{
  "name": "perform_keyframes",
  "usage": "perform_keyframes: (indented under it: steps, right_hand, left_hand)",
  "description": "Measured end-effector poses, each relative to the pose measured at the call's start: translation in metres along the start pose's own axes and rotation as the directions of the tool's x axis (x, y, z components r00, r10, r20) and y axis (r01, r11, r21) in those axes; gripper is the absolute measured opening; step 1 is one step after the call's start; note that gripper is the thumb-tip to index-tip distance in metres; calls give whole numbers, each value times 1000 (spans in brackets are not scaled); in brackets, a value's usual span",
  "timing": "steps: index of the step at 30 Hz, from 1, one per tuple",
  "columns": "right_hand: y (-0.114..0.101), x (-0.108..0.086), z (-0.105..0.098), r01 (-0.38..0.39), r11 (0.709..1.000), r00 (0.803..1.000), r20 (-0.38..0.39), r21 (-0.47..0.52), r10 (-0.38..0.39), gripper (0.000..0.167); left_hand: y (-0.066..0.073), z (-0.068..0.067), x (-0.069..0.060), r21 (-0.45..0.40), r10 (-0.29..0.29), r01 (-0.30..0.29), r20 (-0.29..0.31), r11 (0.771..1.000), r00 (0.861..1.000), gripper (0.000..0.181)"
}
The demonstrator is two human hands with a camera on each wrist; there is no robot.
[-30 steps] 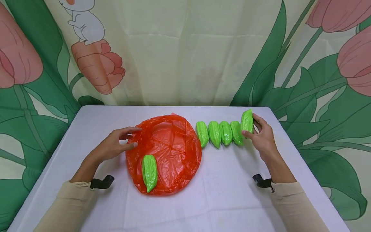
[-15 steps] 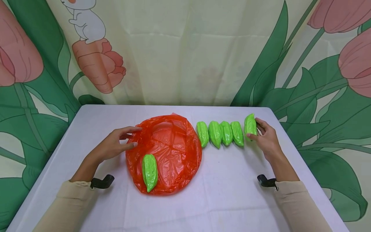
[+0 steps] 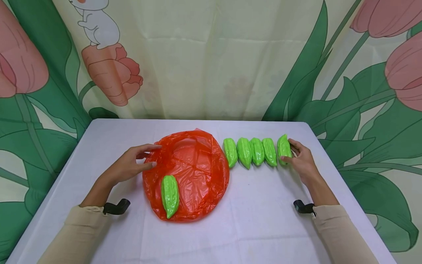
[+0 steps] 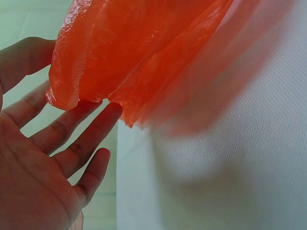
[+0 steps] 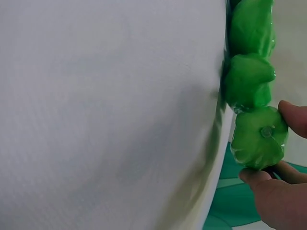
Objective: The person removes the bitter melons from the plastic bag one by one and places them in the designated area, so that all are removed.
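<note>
A green ribbed star fruit (image 3: 284,149) stands at the right end of a row, pinched between the thumb and fingers of my right hand (image 3: 301,159). In the right wrist view, the star fruit (image 5: 260,138) shows its lobed end and sits against its neighbour in the row. My left hand (image 3: 126,165) rests at the left rim of a round, red plastic bag (image 3: 197,165), fingers extended and spread. The left wrist view shows fingertips partly hidden behind the red bag (image 4: 129,52). Another star fruit (image 3: 170,196) lies on the bag's front left part.
Several more star fruits (image 3: 244,152) line up side by side right of the bag. A white cloth covers the table (image 3: 257,227). Behind it hangs a patterned curtain (image 3: 204,73) with printed flowers and a rabbit.
My right hand moved the star fruit slightly right, then lowered it toward the table and drew it left to the row's end. The left hand and bag stay put.
</note>
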State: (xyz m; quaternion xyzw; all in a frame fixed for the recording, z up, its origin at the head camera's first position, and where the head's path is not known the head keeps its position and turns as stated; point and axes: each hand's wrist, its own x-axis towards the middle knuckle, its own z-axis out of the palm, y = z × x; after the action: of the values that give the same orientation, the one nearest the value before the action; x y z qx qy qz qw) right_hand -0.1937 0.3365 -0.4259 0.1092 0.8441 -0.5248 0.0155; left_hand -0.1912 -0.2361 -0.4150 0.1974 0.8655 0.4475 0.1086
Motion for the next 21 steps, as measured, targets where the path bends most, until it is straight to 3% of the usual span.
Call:
perform_keyframes:
  steps: [21]
  right_hand:
    - [5, 6, 5, -6, 999, 999, 48, -46, 8, 92]
  left_hand:
    - [-4, -1, 0, 7, 8, -8, -2, 1000, 1000, 59]
